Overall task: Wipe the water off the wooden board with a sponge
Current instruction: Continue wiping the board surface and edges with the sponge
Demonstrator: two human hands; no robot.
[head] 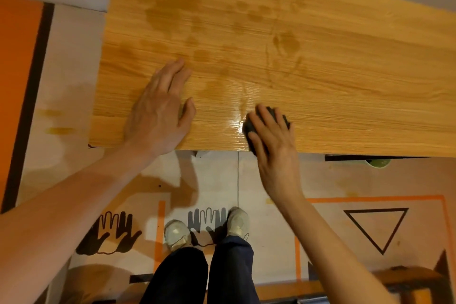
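Most of the dark sponge (pixel 267 118) is covered by the right hand (pixel 274 148), so its shape cannot be made out; only its far and left edges are seen past the fingers (pixel 261 118). The wooden board (pixel 320 69) is cut off at the right edge. A green object (pixel 378 162) under the board's near edge is largely hidden and cannot be identified.
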